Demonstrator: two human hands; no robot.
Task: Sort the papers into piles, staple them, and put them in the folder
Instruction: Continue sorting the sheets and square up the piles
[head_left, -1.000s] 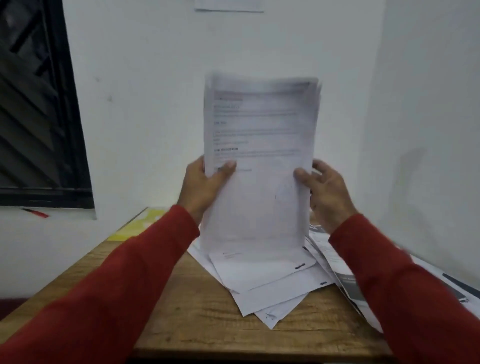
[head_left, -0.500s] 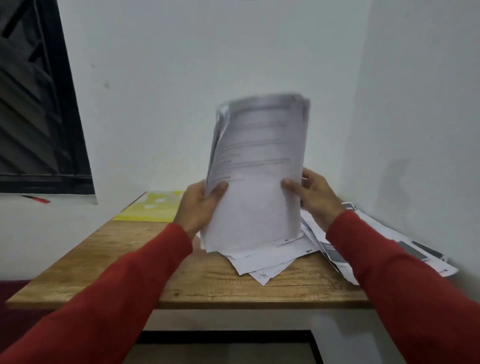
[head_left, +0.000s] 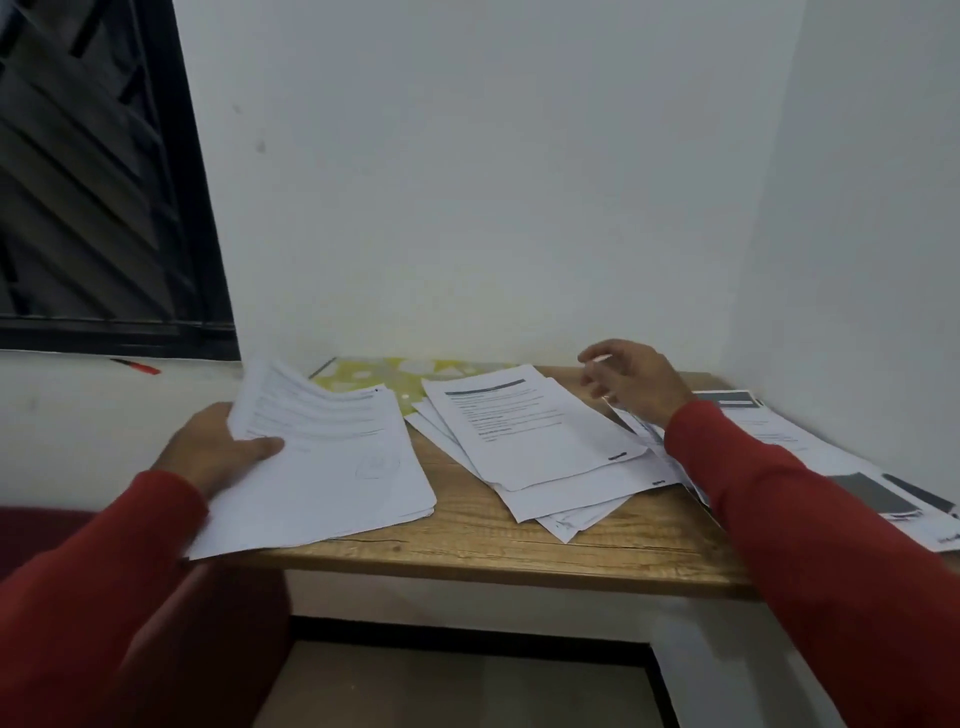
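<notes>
Papers: one sheaf (head_left: 332, 457) gripped in the left hand (head_left: 218, 452), thumb on top, its far part over the counter (head_left: 467, 545), its near corner past the front edge. Right hand (head_left: 631, 382) above the counter, fingers loosely spread, holding nothing. Between the hands: a fanned loose pile (head_left: 535, 441). Under and beyond the right sleeve: more sheets (head_left: 810, 447) along the wall. Beyond the left hand: a yellow folder (head_left: 374, 376), partly covered by papers. Further left, on the window ledge: a red pen (head_left: 136, 366).
</notes>
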